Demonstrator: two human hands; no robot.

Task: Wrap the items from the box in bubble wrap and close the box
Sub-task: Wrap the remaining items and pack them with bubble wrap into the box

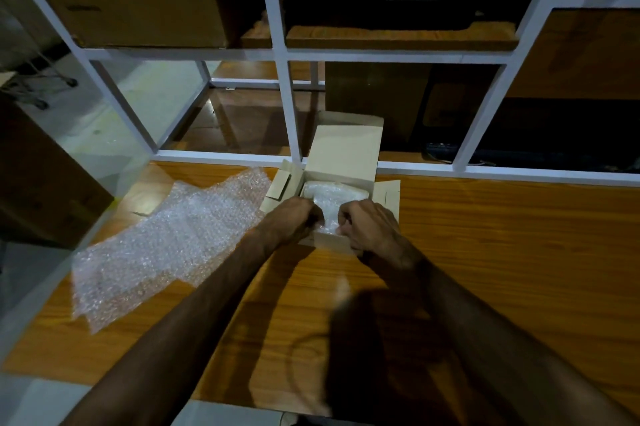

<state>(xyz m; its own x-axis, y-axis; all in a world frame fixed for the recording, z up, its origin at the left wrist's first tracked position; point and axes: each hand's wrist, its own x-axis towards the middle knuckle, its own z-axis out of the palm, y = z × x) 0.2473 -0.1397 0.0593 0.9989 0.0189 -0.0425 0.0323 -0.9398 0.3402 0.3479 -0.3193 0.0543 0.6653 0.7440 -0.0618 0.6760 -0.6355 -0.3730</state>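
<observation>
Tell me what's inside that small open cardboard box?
Inside the small open cardboard box lies a bubble-wrapped bundle. Both hands cover its near end, and the wrap hides the item itself.

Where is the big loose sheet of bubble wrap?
In the head view, the clear crinkly sheet of bubble wrap lies flat on the wooden table, left of the small open cardboard box and the left hand.
</observation>
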